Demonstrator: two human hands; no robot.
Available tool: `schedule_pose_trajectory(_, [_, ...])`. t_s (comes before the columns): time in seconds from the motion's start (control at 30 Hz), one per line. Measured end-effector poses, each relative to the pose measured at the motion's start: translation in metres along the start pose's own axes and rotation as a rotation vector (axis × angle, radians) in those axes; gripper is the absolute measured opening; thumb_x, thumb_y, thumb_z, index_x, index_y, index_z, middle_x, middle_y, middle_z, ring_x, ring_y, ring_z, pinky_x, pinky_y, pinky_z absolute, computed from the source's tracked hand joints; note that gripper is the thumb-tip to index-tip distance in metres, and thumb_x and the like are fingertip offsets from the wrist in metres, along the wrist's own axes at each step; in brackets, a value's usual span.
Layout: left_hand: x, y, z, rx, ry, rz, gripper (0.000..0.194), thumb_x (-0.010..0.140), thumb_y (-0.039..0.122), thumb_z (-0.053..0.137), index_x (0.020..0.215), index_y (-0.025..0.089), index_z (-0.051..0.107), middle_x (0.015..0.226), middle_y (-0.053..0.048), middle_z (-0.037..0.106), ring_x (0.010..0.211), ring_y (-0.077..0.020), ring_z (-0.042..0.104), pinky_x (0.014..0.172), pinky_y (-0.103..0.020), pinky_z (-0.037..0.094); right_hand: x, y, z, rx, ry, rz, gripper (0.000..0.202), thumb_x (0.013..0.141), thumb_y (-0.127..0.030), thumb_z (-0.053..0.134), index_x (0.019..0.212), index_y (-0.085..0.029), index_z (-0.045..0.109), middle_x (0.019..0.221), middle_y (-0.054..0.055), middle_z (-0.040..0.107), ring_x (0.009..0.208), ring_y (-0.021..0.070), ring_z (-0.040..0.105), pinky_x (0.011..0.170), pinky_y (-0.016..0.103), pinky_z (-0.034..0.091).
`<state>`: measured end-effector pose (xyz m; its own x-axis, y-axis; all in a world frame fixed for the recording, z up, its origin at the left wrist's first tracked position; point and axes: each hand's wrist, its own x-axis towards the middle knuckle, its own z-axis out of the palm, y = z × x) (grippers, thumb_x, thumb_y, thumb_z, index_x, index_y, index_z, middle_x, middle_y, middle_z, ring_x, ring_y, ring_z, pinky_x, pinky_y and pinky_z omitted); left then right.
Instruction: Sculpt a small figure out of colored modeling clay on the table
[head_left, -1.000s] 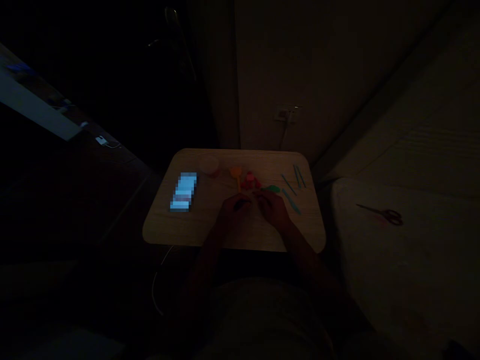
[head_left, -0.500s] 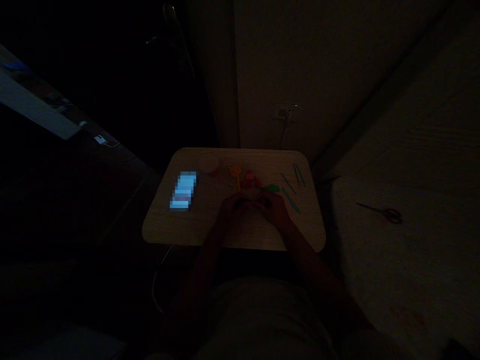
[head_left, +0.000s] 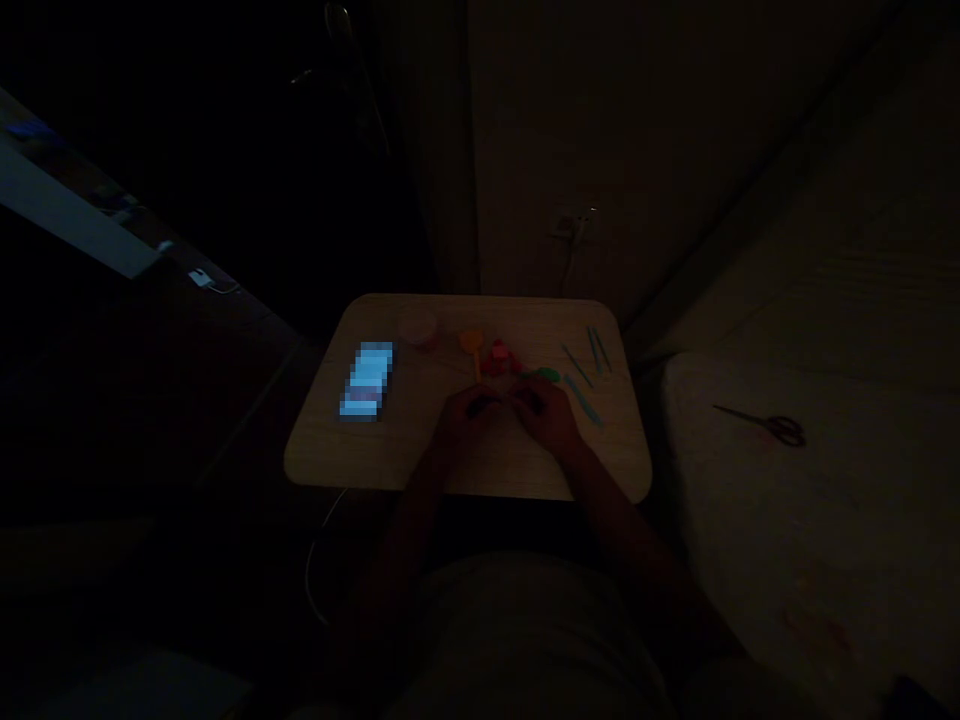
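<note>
In the dim light my left hand (head_left: 459, 418) and my right hand (head_left: 546, 412) meet above the middle of a small wooden table (head_left: 375, 462). Both have their fingers curled, fingertips close together. Whatever sits between them is too dark to name. Just beyond the fingertips lie red lumps (head_left: 500, 356), perhaps of modelling clay. An orange tool (head_left: 472, 345) with a round head and a thin handle lies past my left hand. Close to my right hand are a green piece (head_left: 549, 375) and a light-blue flat tool (head_left: 583, 400).
Thin sticks (head_left: 596, 350) lie at the table's right. A pale round container (head_left: 418, 328) stands at the back left, and a lit phone (head_left: 367, 381) lies nearer the left edge. Scissors (head_left: 780, 430) rest on a pale surface at right. A wall socket (head_left: 574, 222) holds a plug.
Hardly anything differs. Both hands stay together in the same place, with at most a slight shift of the fingers.
</note>
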<state>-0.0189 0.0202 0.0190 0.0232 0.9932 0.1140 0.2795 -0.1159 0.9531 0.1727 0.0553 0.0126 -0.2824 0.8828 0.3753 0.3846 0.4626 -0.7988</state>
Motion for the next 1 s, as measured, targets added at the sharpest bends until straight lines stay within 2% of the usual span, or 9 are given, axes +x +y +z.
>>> schedule_pose_trajectory(0.3, [-0.0003,-0.005,0.0002,0.0,-0.011,0.011,0.02,0.088,0.033,0.067,0.098,0.018,0.074,0.096,-0.003,0.076,0.091,-0.0185,0.068,0.086,-0.029,0.054,-0.0007,0.0051,0.0015,0.045,-0.006,-0.072,0.023,0.097,-0.028,0.055,0.105,-0.023,0.075,0.104,0.008,0.077,0.098,0.0251,0.07,0.089,0.041,0.056])
schedule_pose_trajectory(0.47, [0.0001,-0.0044,0.0001,0.0,-0.016,0.02,0.02,0.088,0.034,0.067,0.097,0.018,0.074,0.095,-0.003,0.076,0.088,-0.0178,0.069,0.084,-0.029,0.054,-0.0016,0.004,0.0021,0.037,-0.021,-0.037,0.03,0.102,-0.03,0.046,0.109,-0.023,0.075,0.107,0.008,0.078,0.1,0.0243,0.071,0.091,0.04,0.056])
schedule_pose_trajectory(0.63, [0.0,-0.0016,-0.0002,0.007,-0.006,0.016,0.02,0.088,0.035,0.068,0.096,0.018,0.074,0.094,-0.004,0.076,0.088,-0.0186,0.069,0.083,-0.029,0.055,-0.0008,0.0007,0.0012,0.024,-0.031,0.021,0.028,0.101,-0.037,0.051,0.096,-0.022,0.074,0.095,0.008,0.078,0.089,0.0238,0.07,0.083,0.037,0.054])
schedule_pose_trajectory(0.83, [-0.0003,0.0016,-0.0003,0.002,-0.024,0.012,0.02,0.089,0.037,0.068,0.094,0.018,0.073,0.092,-0.003,0.075,0.088,-0.0183,0.068,0.083,-0.029,0.054,-0.0012,0.0001,0.0006,0.023,-0.062,0.104,0.023,0.089,-0.042,0.069,0.083,-0.02,0.068,0.07,0.002,0.066,0.064,0.017,0.056,0.062,0.029,0.043])
schedule_pose_trajectory(1.0, [-0.0003,-0.0016,-0.0002,0.004,-0.014,0.005,0.021,0.088,0.036,0.069,0.096,0.018,0.074,0.092,-0.003,0.075,0.087,-0.0181,0.068,0.081,-0.028,0.054,-0.0013,0.0,0.0007,0.016,-0.04,0.073,0.02,0.087,-0.04,0.071,0.086,-0.019,0.069,0.071,0.001,0.064,0.064,0.0163,0.054,0.062,0.029,0.043])
